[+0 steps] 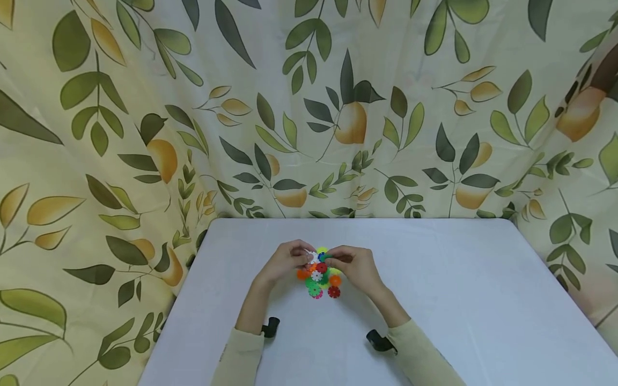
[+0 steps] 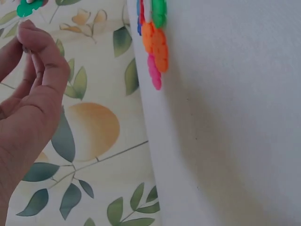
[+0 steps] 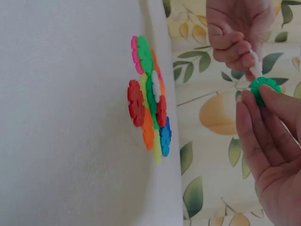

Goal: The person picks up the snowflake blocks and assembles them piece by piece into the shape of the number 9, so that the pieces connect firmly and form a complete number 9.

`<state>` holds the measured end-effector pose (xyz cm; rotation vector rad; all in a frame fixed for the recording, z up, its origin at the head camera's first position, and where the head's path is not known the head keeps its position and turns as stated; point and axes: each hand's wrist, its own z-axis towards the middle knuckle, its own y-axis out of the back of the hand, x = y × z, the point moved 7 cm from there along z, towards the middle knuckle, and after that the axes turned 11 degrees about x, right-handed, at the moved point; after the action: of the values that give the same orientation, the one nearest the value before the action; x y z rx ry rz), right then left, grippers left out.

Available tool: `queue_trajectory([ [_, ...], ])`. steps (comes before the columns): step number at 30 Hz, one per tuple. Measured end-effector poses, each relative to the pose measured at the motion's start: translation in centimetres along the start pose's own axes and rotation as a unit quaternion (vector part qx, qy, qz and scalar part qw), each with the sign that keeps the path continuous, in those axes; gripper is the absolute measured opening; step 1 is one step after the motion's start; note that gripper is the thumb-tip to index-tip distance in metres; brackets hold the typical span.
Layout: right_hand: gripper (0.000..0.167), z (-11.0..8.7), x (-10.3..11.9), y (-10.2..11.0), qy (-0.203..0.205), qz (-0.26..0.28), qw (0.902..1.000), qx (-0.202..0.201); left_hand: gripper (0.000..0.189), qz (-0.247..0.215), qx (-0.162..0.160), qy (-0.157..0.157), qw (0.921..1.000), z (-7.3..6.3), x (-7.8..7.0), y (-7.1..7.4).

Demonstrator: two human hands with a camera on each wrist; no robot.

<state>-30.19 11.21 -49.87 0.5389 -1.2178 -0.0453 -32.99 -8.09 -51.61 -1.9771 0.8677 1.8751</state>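
Note:
My left hand pinches a white notched plastic disc, seen almost edge-on in the right wrist view. Close beside it, my right hand holds a green notched disc between thumb and fingers. The two discs meet or overlap in the right wrist view; whether they are joined I cannot tell. Both hands are raised over a pile of colourful flower-shaped discs, among them a red disc, an orange disc and a light green disc. In the left wrist view the white disc is hidden behind the fingers.
The pile lies on a table with a white cover. A curtain printed with leaves and fruit hangs behind the table and along its sides. Black wrist cameras, one at the left wrist and one at the right, sit by the sleeves.

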Motion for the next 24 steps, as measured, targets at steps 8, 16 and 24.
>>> queue_trajectory([
  [8,0.011,-0.1,0.2,0.3,0.004,0.028,0.9994,-0.019,0.023,-0.067,-0.002,-0.001,0.9978,0.0,-0.3,-0.1],
  [16,0.012,-0.2,0.8,0.7,0.021,0.018,0.9984,-0.049,0.023,-0.104,-0.009,-0.001,0.9946,0.1,-0.7,-0.6],
  [24,0.012,-0.2,1.0,0.6,0.026,0.046,0.9975,-0.046,0.023,-0.137,-0.006,-0.005,0.9905,0.3,-0.4,-1.1],
])
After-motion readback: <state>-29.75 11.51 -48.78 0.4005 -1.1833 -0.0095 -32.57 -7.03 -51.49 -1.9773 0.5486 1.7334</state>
